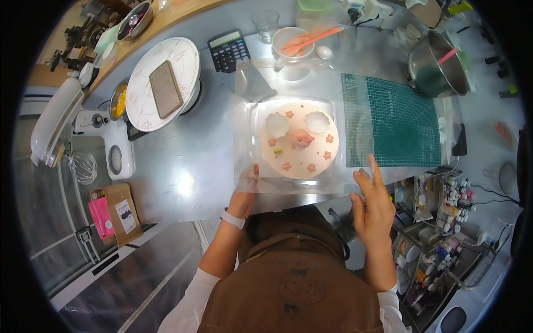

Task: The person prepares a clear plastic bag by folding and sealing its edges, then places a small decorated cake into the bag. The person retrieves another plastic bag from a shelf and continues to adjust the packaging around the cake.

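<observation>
A round pale-peach cake (295, 166) sits inside a clear plastic cake box (245, 145) at the metal worktop's front edge. On its top are a pink animal-like figure (301, 139), small peach flowers, two white cloud-like pieces (317, 122) and a small yellow piece (278, 151). My left hand (248, 182), with a pale band on the wrist, grips the box's front left edge; its fingers are partly blurred by the plastic. Just right of the box, my right hand (372, 204) is raised, fingers apart and holding nothing.
A green cutting mat (404, 129) lies right of the box, with a steel pot (429, 70) behind. Farther back are a white bowl (278, 41) with an orange spatula (314, 39) and a calculator (228, 50). A phone (165, 89) lies on a turntable (188, 62), near a stand mixer (56, 120).
</observation>
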The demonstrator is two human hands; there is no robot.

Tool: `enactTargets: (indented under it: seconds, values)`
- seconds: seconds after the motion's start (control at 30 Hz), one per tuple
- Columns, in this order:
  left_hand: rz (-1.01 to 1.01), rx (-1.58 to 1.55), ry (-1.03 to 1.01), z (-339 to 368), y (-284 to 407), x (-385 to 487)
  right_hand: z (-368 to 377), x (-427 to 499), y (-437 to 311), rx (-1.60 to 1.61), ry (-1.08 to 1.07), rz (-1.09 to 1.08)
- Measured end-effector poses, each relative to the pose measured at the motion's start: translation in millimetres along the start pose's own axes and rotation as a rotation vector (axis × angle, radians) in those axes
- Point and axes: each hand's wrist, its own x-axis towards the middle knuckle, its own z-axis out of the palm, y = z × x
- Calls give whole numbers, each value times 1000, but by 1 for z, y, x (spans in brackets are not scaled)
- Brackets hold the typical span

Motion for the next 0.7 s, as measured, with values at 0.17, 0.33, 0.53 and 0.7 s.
enactTargets:
  seconds: [0.17,0.33,0.53,0.7]
  values:
    - [1,189,-188,-16,3,9,-1,-1,-2,-7,8,-13]
    - [197,603,180,-12,49,-4,-1,-2,1,-62,-10,-28]
    - [596,353,62,45,153,-48,0,-1,0,-18,43,-42]
    - [590,722,-59,83,173,-52,-5,-6,3,-39,-3,-56]
